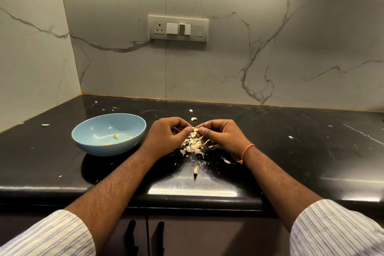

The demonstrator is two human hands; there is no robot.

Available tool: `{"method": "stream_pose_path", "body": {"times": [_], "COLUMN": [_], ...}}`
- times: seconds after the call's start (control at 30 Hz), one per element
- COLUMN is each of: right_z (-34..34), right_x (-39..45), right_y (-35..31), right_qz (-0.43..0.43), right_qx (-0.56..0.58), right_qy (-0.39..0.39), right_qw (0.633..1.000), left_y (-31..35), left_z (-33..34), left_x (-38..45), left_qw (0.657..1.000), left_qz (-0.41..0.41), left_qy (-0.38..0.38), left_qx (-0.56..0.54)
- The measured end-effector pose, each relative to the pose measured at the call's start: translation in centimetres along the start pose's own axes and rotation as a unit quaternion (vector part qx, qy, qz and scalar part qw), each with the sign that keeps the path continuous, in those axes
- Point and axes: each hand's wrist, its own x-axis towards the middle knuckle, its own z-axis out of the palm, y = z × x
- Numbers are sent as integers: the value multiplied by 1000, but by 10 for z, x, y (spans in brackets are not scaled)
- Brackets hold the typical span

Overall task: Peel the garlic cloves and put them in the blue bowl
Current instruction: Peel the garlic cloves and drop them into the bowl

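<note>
garlic clove (pixel 195 129) pinched | left hand (pixel 166 135) | right hand (pixel 223 136) | axis unclear

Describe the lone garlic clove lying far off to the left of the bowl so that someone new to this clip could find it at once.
Start at the blue bowl on the black countertop, then look further left toward the side wall. There a single pale garlic clove lies alone on the dark stone. Unlike the heap of skins under the hands, it has nothing around it.
</note>
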Motion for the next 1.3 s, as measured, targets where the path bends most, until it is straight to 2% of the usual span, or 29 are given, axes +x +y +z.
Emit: {"method": "stream_pose_path", "body": {"times": [0.3, 0.53, 0.67, 0.87, 1.17, 1.3], "right_z": [0, 2, 3, 5, 6, 7], "right_x": [1, 4, 2, -4, -3, -3], "right_y": [2, 5, 4, 0, -2, -5], "right_qz": [11, 13, -2, -65, -46, -56], "right_qx": [5, -52, -64, -154, -162, -174], "right_qy": [3, 13, 42, 105, 49, 42], "right_qw": [1000, 998, 997, 980, 985, 982], "left_y": [3, 2, 2, 1, 6, 6], "left_z": [2, 0, 0, 1, 2, 2], "left_x": [-2, -3, -1, -2, -4, -4], "left_qw": [999, 999, 998, 998, 990, 991], "left_qz": [18, 39, 61, 57, 120, 118], "left_qy": [30, -4, 1, 12, 7, 2], "left_qx": [36, 3, 21, 40, 79, 66]}}
